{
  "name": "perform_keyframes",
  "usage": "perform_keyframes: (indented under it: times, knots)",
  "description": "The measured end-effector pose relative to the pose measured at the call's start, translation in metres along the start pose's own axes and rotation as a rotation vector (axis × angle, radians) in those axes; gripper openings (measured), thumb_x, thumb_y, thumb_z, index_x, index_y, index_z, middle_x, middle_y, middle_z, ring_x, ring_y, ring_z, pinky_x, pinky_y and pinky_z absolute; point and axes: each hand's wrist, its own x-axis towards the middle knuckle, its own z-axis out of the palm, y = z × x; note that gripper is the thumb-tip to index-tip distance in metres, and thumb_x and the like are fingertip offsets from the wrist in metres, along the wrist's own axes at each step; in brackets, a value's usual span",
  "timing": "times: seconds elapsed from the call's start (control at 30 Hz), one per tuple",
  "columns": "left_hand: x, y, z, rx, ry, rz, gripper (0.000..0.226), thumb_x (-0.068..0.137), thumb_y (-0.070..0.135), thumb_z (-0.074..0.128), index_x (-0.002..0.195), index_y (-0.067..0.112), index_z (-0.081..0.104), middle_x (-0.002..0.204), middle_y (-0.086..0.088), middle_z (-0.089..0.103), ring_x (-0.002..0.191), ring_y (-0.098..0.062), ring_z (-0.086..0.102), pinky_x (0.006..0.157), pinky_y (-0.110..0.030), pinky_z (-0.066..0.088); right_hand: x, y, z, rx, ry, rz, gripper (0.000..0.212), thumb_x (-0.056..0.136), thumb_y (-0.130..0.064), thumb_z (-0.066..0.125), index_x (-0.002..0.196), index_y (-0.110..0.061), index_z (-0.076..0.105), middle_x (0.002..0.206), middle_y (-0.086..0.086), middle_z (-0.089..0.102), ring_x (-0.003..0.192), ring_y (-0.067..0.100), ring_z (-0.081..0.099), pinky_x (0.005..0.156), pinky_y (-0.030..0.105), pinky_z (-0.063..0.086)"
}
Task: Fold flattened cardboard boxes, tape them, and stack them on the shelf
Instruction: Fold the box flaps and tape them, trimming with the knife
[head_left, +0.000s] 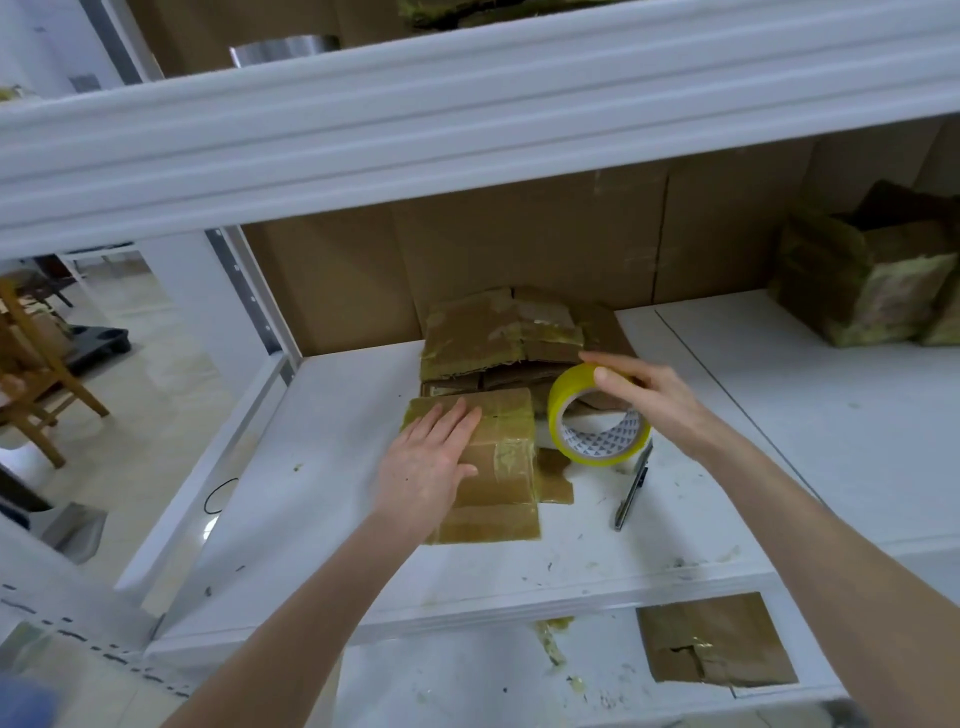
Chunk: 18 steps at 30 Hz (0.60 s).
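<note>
Box (498, 457): centre of frame on the shelf (337, 519), long axis running away from me.
Left hand (431, 457): flat on its top, fingers straight, pressing rather than gripping.
Tape (613, 436): just right of the box's far corner.
Right hand (654, 395): fingers curled over the roll, holding it.
Next, I judge: roll goes left onto the box.

Two hands (423, 465) (657, 397), one tape roll (560, 408), one cutter (631, 488)

A wooden chair (36, 374) stands at the far left on a pale floor (156, 415), with a low dark base (98, 343) beyond it. A thin black loop (221, 496) lies nearer. A metal can (285, 49) sits high up. A slim cutter (631, 488) lies right of centre.
</note>
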Motion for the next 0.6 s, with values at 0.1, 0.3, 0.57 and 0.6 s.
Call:
perform_keyframes:
  times: [0.1,0.3,0.57,0.6]
  knots:
    - [0.004,-0.007,-0.001,-0.036,-0.060,0.017,0.066,0.087,0.035,0.064,0.146,0.021,0.037,0.150,0.001,0.036,0.139,-0.022,0.035,0.112,-0.036,0.030,0.000,0.004,0.006,0.038,0.013,-0.003,0.023,0.095,-0.037,0.055,0.116,-0.040,0.063,0.109,-0.023,0.062,0.098,-0.014,0.057,0.088,0.009,0.042]
    - [0.016,-0.007,-0.012,-0.112,-0.202,-0.045,0.080,0.089,0.057,0.050,0.151,0.035,0.004,0.159,0.004,0.018,0.146,-0.018,0.016,0.119,-0.036,0.016,0.001,0.018,0.012,-0.021,-0.006,0.021,0.027,0.091,-0.035,0.063,0.117,-0.042,0.061,0.115,-0.010,0.064,0.107,0.006,0.059,0.096,0.029,0.046]
    - [0.036,0.054,-0.006,-0.059,-0.097,-0.053,0.071,0.092,0.053,0.046,0.151,0.019,0.021,0.156,0.000,0.027,0.144,-0.021,0.023,0.115,-0.043,0.019,0.001,0.015,0.012,0.037,-0.055,0.052,0.031,0.091,-0.027,0.063,0.122,-0.030,0.062,0.116,-0.004,0.064,0.104,0.008,0.060,0.084,0.021,0.050]
    - [0.033,0.054,-0.002,-0.047,-0.077,-0.046,0.069,0.091,0.048,0.051,0.149,0.018,0.028,0.153,-0.001,0.033,0.141,-0.023,0.029,0.113,-0.045,0.024,0.001,0.015,0.012,0.041,-0.062,0.061,0.031,0.091,-0.028,0.064,0.123,-0.029,0.062,0.116,-0.005,0.064,0.105,0.008,0.060,0.083,0.020,0.050]
